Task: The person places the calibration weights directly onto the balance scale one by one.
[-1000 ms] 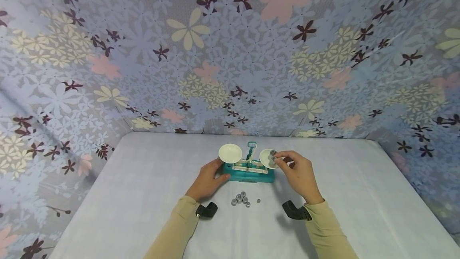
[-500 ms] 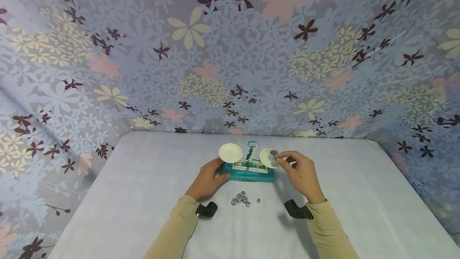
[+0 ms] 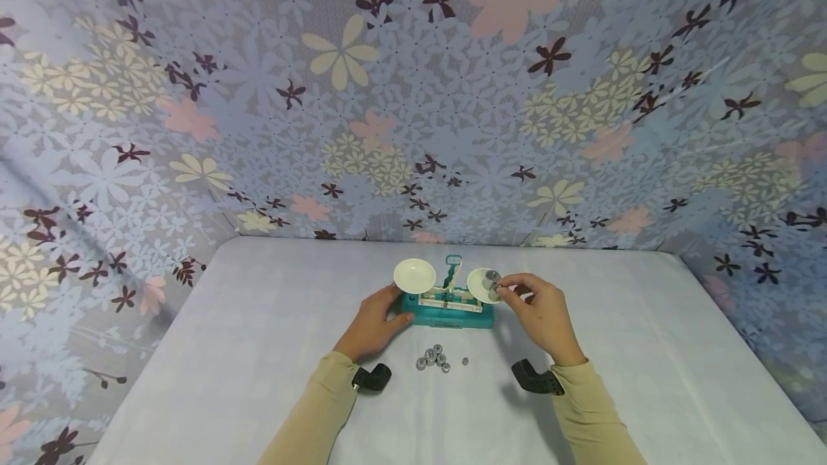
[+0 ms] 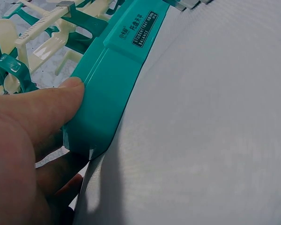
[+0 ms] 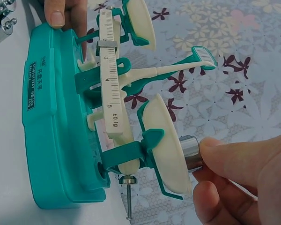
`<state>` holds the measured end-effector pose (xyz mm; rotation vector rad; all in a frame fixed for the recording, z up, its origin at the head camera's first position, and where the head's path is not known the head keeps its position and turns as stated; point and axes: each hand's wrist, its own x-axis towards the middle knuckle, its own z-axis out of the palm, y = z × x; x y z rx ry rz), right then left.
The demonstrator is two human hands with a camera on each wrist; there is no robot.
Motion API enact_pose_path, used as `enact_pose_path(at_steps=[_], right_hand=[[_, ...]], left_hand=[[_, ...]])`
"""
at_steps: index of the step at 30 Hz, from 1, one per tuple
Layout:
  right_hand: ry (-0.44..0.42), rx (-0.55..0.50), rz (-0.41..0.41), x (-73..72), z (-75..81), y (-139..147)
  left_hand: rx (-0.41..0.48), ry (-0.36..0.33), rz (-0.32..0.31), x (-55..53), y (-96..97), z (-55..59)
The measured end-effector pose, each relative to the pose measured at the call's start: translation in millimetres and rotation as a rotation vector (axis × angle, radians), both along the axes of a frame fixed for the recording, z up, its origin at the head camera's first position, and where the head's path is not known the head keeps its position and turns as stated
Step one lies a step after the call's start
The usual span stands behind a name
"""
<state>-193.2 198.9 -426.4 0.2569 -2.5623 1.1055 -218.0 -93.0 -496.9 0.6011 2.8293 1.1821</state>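
A teal balance scale [image 3: 452, 317] with two cream pans stands on the table. My left hand [image 3: 375, 321] grips its left end, the thumb pressing the base [image 4: 103, 89] and the other fingers round the end. The left pan [image 3: 414, 275] holds nothing. Over at the right pan [image 3: 477, 283], my right hand [image 3: 541, 314] pinches a shiny cylindrical metal weight [image 5: 191, 149] between thumb and fingers, right at the pan's surface. Grey weights [image 3: 492, 276] show in that pan beside the fingertips. The fingers partly cover the pinched weight.
Several metal weights [image 3: 431, 357] stand grouped on the white-covered table [image 3: 271, 350] in front of the scale, with one small weight [image 3: 465, 361] apart to their right. A flower-patterned cloth wall [image 3: 413, 128] rises behind the table.
My right hand has shifted slightly right and towards me at the right pan, so more of the weights there shows. My left hand has stayed on the scale's base.
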Motion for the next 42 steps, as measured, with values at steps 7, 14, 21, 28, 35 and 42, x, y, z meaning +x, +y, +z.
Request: enact_pose_path(at_steps=[7, 14, 21, 28, 35, 42], right_hand=[[0.016, 0.004, -0.003, -1.5, -2.1, -1], [0.025, 0.002, -0.005, -2.0, -3.6, -4], [0.031, 0.001, -0.005, -2.5, -3.4, -5], [0.032, 0.008, -0.018, -3.2, 0.1, -4], [0.029, -0.032, 0.006, 0.5, 4.8, -1], [0.036, -0.068, 0.007, 6.9, 5.4, 1]], left_hand=[[-0.009, -0.001, -0.002, -0.6, -0.8, 0.1], [-0.014, 0.002, 0.002, -1.6, -1.6, -1.2], [-0.022, 0.003, 0.006, -3.7, -1.5, -3.5], [-0.023, -0.004, 0.013, -2.4, -1.6, -2.7], [-0.011, -0.014, 0.011, -2.0, -1.7, -2.1], [0.011, -0.023, -0.001, -1.4, -1.2, -3.0]])
